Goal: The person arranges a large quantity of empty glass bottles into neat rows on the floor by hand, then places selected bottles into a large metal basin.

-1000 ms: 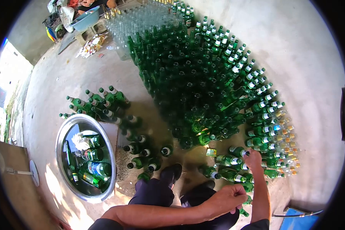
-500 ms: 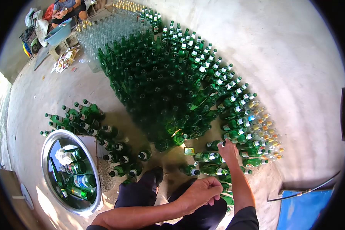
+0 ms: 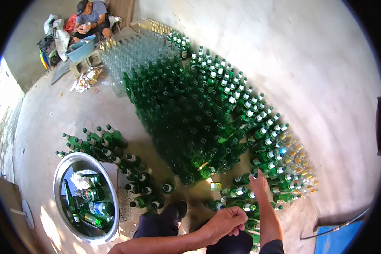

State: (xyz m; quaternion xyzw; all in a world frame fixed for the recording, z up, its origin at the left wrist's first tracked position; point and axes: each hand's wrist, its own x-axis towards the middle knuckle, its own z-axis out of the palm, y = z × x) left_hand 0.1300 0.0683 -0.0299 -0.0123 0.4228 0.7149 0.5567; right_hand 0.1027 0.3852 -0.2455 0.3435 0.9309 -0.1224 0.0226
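My right hand [image 3: 258,182] reaches forward on the right, fingers closed round the neck of a green glass bottle [image 3: 242,179] standing among other labelled bottles. My left hand [image 3: 225,223] hovers over my lap with its fingers curled in; nothing shows in it. Just beyond that hand, a green bottle [image 3: 216,205] leans on the floor side of the group. At the left, a metal basin [image 3: 56,186] of water holds several green bottles and a crumpled white cloth or scrubber [image 3: 80,180].
A dense block of green bottles [image 3: 178,114] fills the middle, with clear bottles [image 3: 135,53] behind. Labelled bottles [image 3: 110,144] stand beside the basin. A small yellow-green box [image 3: 216,186] lies on the floor. Another person [image 3: 91,21] sits by a blue tub [image 3: 81,50].
The whole view has shifted, so the scene sits lower and further right. My right hand stays at the bottle's neck. My left hand keeps its curled pose.
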